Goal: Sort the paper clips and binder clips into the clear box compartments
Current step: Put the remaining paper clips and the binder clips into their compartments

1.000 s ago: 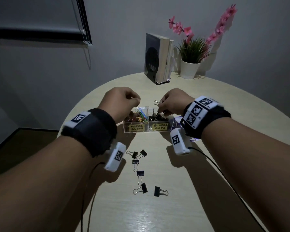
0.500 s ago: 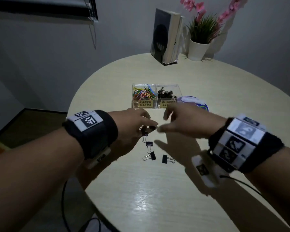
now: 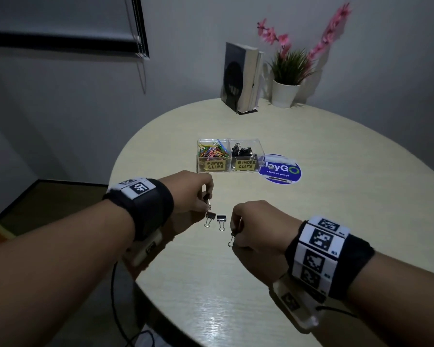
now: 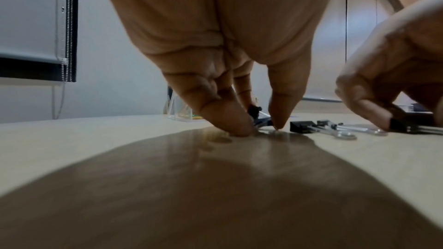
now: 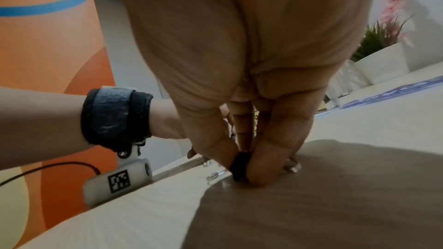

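A: Where are the hands?

B: Both are low over the round pale wooden bench (image 3: 311, 221). The left hand (image 3: 191, 194) has its fingers curled, and thumb and finger pinch a small black binder clip with silver wire handles (image 3: 210, 215). In the left wrist view the fingertips (image 4: 230, 120) touch the bench surface at this clip.

A: And the right one?

B: The right hand (image 3: 256, 226) is also curled. Its thumb and fingers pinch another black binder clip (image 5: 239, 166) at the bench surface; one wire handle sticks out below the hand in the head view.

A: Is any clip free?

B: Yes, a third black binder clip (image 3: 221, 218) lies flat between the two hands, apart from both.

A: Where is the box?

B: The clear plastic box with two compartments (image 3: 229, 156) stands farther back on the bench. The left compartment, labelled paper clips, holds colourful paper clips (image 3: 213, 152). The right one, labelled binder clips, holds black binder clips (image 3: 243, 152). Just beside the box on its right is a round blue sticker (image 3: 281, 171).
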